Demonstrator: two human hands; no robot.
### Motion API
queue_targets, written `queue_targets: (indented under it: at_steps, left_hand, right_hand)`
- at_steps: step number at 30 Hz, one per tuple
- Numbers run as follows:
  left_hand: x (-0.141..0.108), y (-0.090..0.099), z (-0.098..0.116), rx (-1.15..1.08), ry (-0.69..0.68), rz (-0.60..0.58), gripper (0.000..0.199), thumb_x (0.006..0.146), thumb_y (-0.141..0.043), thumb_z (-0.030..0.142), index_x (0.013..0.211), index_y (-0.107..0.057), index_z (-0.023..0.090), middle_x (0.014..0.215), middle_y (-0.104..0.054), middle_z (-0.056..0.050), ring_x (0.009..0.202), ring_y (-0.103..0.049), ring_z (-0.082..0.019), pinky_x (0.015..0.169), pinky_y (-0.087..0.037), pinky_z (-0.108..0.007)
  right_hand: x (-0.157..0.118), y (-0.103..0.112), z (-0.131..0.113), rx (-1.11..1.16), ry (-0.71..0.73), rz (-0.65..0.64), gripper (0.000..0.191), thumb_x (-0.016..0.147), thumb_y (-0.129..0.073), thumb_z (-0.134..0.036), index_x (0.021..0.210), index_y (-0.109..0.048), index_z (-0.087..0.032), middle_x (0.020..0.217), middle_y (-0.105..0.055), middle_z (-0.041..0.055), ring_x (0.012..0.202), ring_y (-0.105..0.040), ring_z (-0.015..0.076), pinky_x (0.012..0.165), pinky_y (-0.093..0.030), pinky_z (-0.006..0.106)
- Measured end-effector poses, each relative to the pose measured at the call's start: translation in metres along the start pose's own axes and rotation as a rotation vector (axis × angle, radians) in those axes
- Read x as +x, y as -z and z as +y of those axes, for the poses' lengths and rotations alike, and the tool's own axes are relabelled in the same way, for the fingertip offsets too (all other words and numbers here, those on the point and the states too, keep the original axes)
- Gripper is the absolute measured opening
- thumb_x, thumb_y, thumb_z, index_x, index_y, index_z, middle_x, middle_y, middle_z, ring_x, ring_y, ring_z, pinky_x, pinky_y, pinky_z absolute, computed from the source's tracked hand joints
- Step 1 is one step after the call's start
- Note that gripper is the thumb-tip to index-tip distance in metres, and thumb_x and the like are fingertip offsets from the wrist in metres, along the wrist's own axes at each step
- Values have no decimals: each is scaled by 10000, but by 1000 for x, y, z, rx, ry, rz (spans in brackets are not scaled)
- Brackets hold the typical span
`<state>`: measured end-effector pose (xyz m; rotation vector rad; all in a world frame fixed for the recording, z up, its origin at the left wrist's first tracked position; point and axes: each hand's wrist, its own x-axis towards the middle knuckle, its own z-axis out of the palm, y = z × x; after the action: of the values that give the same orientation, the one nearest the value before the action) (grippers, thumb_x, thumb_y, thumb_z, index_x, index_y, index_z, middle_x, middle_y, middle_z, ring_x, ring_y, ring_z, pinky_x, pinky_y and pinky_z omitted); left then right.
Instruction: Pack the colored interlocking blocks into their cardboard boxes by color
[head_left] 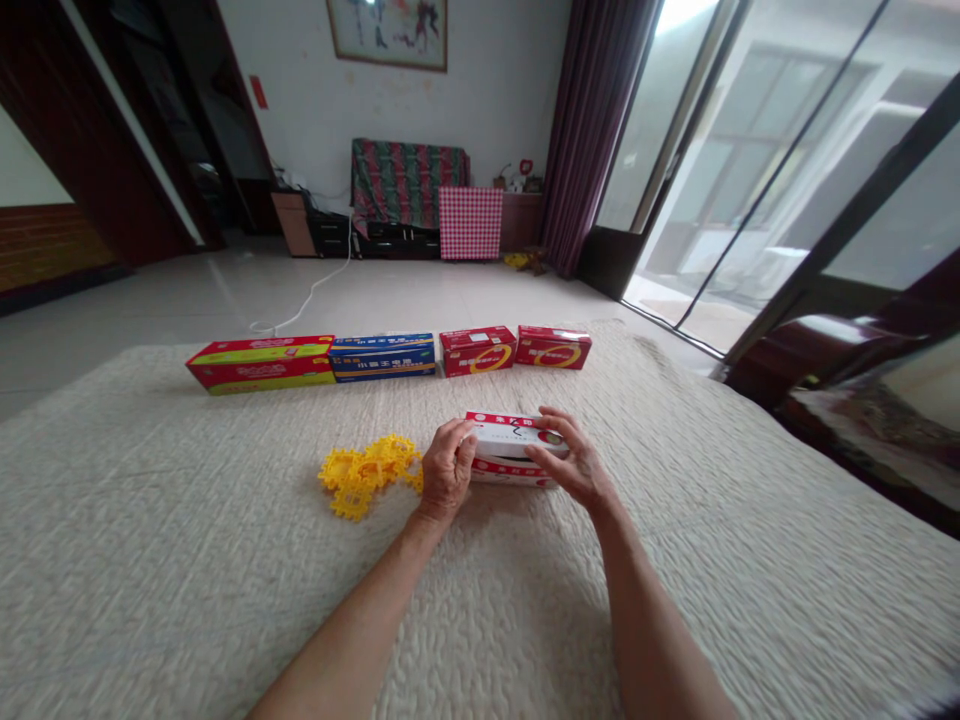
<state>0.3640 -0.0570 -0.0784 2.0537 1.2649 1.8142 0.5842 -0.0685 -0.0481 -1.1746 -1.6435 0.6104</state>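
A white and red cardboard box [510,440] lies on the quilted cover [510,600], with dark printed strokes and lettering on it. My left hand [448,472] wraps its left end, thumb along the side. At the right end my right hand [576,462] grips it, thumb on the near top edge and fingers over the far side. Just left of my left hand is a cluster of yellow plastic gear pieces [367,472], partly hidden by that hand.
Beyond my hands, boxes stand in a row: a red and yellow-green box [262,365], a blue box [384,357] and two red boxes [478,352]. The cover's far edge lies behind them. Glass doors [720,180] are at the right.
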Motion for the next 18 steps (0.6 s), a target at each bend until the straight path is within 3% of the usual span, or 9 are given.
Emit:
queue_targets:
  at_steps: [8, 18]
  left_hand:
    - [-2, 6, 4, -68, -12, -72, 316, 956, -440, 292, 1204, -587, 164, 1199, -643, -137, 1146, -600, -215, 961, -515, -362]
    - [-2, 5, 2, -93, 21, -84, 301, 902, -492, 251, 1172, -606, 183, 1179, -645, -123, 1123, -609, -219, 862, -557, -323]
  right_hand:
    - [2, 2, -1, -14, 38, 39, 332, 766, -724, -455, 1003, -686, -225, 1274, -567, 109, 1186, -567, 284, 1005, -469, 491]
    - [1, 5, 1, 15, 17, 45, 318, 752, -729, -456, 974, -690, -231, 1258, -576, 106, 1159, -583, 279, 953, -507, 466]
